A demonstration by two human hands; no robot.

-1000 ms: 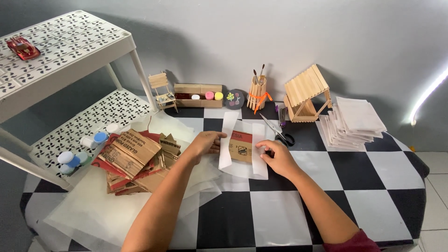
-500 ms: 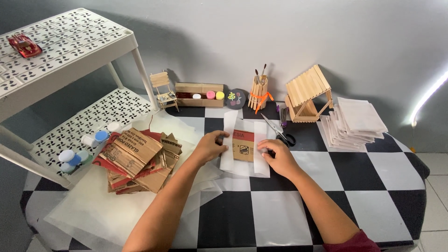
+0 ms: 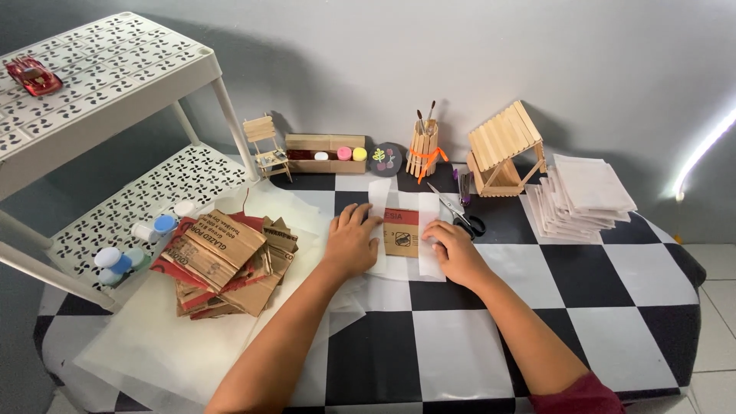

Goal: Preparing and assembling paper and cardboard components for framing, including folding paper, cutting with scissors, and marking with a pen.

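On the black-and-white checkered bench (image 3: 491, 307), the small brown cardboard rectangle (image 3: 401, 232) lies on a translucent white paper sheet (image 3: 429, 261), the left hand (image 3: 351, 239) and right hand (image 3: 454, 251) pressing flat, fingers spread and grasping nothing, seemingly pinning the paper's edges against it.

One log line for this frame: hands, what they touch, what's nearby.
left hand: flat on white paper sheet | right hand: on sheet, beside cardboard piece | scissors: right of sheet | cardboard pile: left
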